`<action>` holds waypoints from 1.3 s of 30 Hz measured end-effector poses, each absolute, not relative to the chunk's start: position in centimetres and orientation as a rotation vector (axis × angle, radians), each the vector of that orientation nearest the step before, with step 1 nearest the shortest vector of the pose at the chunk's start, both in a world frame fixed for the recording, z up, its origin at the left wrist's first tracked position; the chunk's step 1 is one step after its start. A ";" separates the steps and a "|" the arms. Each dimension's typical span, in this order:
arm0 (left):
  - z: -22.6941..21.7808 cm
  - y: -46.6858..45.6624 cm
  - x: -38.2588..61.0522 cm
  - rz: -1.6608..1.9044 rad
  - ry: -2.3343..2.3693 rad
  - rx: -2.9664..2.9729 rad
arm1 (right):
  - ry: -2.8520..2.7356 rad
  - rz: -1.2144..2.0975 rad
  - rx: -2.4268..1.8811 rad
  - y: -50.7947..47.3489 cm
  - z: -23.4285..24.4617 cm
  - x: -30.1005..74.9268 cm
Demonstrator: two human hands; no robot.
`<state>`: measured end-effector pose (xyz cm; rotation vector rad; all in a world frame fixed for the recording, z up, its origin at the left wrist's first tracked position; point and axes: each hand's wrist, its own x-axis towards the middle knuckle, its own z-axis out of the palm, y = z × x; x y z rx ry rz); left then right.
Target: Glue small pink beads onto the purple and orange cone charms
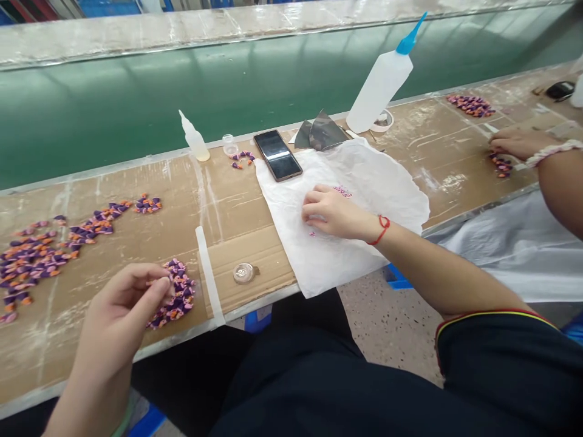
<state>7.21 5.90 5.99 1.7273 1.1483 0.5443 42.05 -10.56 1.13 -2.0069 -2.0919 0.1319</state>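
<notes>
**Pinch on the left, light touch on the right**

Straight to the head camera, and the left hand point(121, 309) is pinched shut, thumb pressed to fingers on a small purple-and-orange piece point(153, 282). Just below it sits a heap of those pieces point(175, 295) on the cardboard-topped desk point(246, 206).

Farther left, there's a long spread of them point(40, 261) and a small cluster point(148, 204). Up by the small clear jar point(230, 144) lies a little arc point(240, 159), which makes four batches so far.

Now the right hand point(334, 212), curled, fingertips down on a white plastic sheet point(364, 182), with a red string bracelet point(380, 230) at the wrist. Pink specks point(342, 192) lie just beside it. Is it holding one? Can't tell from here!

Two bottles up top: one tall squeeze bottle point(380, 85) with a blue nozzle, and one small bottle point(195, 138) with yellowish liquid at the bottom. There's one phone point(277, 155), face up, and one round tin point(243, 273), its lid marking too small to read.

Far right, a co-worker's hand point(519, 144) rests beside batch five point(501, 165), with batch six point(471, 105) beyond it.
</notes>
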 end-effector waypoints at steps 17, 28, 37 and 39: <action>5.2 -0.9 10.6 0.400 0.574 1.584 | -1.568 0.488 -1.732 -11.5 2.7 39.5; 5.0 -4.8 14.8 0.510 0.422 1.386 | -1.127 0.666 -1.216 -12.4 3.9 30.1; 6.1 -5.0 13.7 0.554 0.447 1.517 | -1.411 0.161 -1.356 -12.8 4.7 29.1; 6.3 -5.0 13.7 0.543 0.446 1.471 | -1.470 0.034 -1.393 -12.9 4.9 28.9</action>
